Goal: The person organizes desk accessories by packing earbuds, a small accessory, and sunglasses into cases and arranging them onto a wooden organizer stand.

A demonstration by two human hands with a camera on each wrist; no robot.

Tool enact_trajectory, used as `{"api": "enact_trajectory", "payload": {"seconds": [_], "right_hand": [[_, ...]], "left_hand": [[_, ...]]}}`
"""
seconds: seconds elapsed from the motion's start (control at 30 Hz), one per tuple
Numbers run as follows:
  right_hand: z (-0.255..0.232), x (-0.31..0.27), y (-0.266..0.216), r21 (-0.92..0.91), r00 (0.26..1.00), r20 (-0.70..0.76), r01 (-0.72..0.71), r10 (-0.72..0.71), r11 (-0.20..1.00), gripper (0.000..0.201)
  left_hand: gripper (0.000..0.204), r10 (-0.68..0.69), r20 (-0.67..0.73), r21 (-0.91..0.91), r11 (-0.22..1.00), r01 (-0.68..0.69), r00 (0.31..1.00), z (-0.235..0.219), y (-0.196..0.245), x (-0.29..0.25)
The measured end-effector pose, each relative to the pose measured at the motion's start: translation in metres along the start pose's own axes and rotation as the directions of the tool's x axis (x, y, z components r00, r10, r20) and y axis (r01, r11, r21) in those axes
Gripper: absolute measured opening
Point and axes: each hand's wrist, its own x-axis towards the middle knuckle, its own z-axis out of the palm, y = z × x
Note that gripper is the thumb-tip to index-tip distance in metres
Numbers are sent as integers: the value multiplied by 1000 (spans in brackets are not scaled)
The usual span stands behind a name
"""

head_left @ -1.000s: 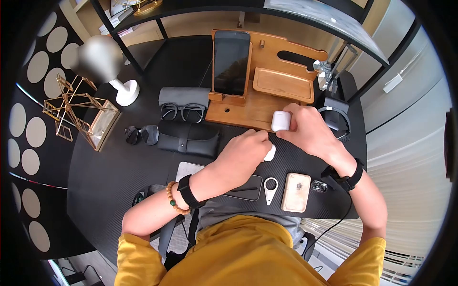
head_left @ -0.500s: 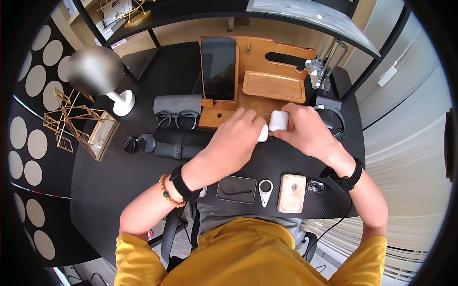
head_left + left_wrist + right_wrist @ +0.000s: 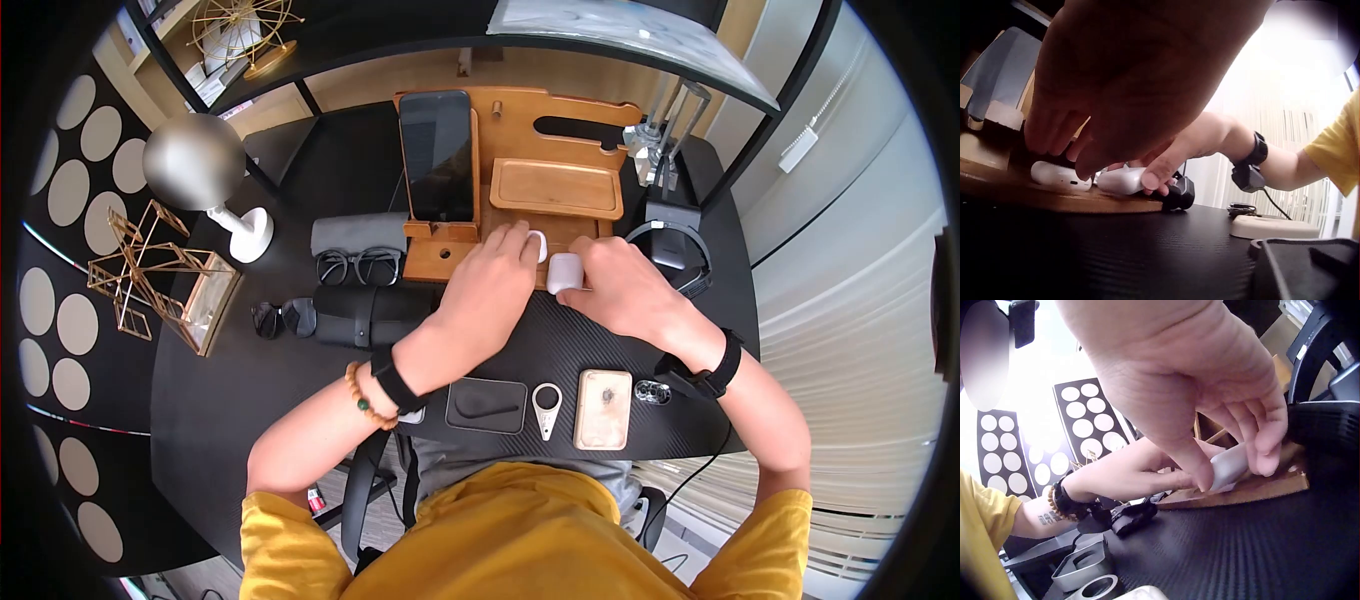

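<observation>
My left hand (image 3: 490,295) reaches over the front of a wooden desk stand (image 3: 425,262), its fingers around a small white earbud case (image 3: 1060,176). In the left wrist view that case lies low, close over the stand's base, and the hand covers part of it. With thumb and fingers my right hand (image 3: 630,285) pinches a second white earbud case (image 3: 565,272) at the stand's front edge. The two cases are side by side, nearly end to end in the left wrist view. A dark phone (image 3: 437,155) leans upright in the stand, left of its raised wooden tray (image 3: 556,188).
Glasses (image 3: 358,267), sunglasses (image 3: 283,318) and a black case (image 3: 370,315) lie left of the stand. Headphones (image 3: 690,245) are at right. Near the front edge sit a dark tray (image 3: 486,405), a white ring-ended piece (image 3: 546,408) and a cream block (image 3: 603,410).
My left hand has moved forward with its white case, from the desk to over the stand's base. The right hand still grips its case, now slightly nearer the stand's front edge.
</observation>
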Motion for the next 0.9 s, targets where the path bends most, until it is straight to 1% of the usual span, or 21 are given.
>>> {"api": "enact_trajectory", "payload": {"seconds": [0.03, 0.07, 0.17, 0.23, 0.3, 0.37, 0.4, 0.47, 0.5, 0.57, 0.6, 0.67, 0.73, 0.77, 0.83, 0.87, 0.9], "right_hand": [[3, 0, 2, -5, 999, -15, 38, -38, 999, 34], [4, 0, 2, -4, 999, -14, 36, -36, 999, 34], [7, 6, -1, -34, 1000, 16, 27, -26, 999, 35], [10, 10, -2, -36, 998, 4, 62, -62, 997, 37], [12, 13, -5, -70, 998, 4, 62, -62, 996, 38], [15, 16, -6, -102, 998, 6, 62, -62, 993, 39], [16, 19, -7, -75, 998, -3, 66, -67, 995, 39], [20, 25, -7, -50, 997, -10, 71, -72, 996, 39], [23, 29, -7, -32, 997, -34, 66, -67, 997, 37], [26, 33, -8, -15, 996, -54, 63, -64, 998, 35], [27, 35, -9, 6, 996, -67, 62, -61, 998, 34], [32, 38, -9, 27, 996, -69, 64, -62, 998, 33], [40, 43, -3, 103, 993, -115, 50, -38, 993, 35], [43, 44, -1, 100, 993, -111, 55, -44, 993, 35], [45, 46, 0, 143, 985, -168, 58, -34, 988, 40], [44, 47, -1, 141, 985, -168, 58, -34, 988, 40], [42, 47, -1, 139, 991, -132, -13, 31, 990, 44]], "left_hand": [[58, 16, 11, -2, 1000, -16, 1000, -3, 4, -5], [59, 20, 39, 44, 999, -22, 999, -2, 7, -9], [62, 13, 49, 86, 996, -18, 999, 1, 7, -13], [64, 13, 65, 88, 996, -18, 998, 3, 0, -9], [65, 17, 81, 90, 996, -25, 997, 7, -8, -1], [67, 7, 145, 40, 999, -13, 989, 10, -14, 5], [67, 7, 144, 40, 999, -12, 990, 11, -17, 8], [68, -16, 199, -77, 997, 32, 980, 10, -20, 12], [68, -17, 198, -77, 996, 33, 980, 12, -18, 9], [71, -28, 112, -45, 998, 33, 993, 15, -11, 2], [71, -29, 111, -44, 998, 34, 993, 15, -9, 0], [74, -19, 167, -79, 996, 32, 986, 8, -3, -5], [74, -24, 168, -75, 997, 37, 985, 10, -9, -4], [75, -17, 169, -69, 997, 29, 985, 11, -11, -2], [76, -29, 166, -68, 997, 41, 986, 13, -11, -3], [77, -36, 172, -68, 996, 49, 985, 15, -10, -3], [77, -36, 171, -70, 996, 49, 985, 17, -11, -4]]}}
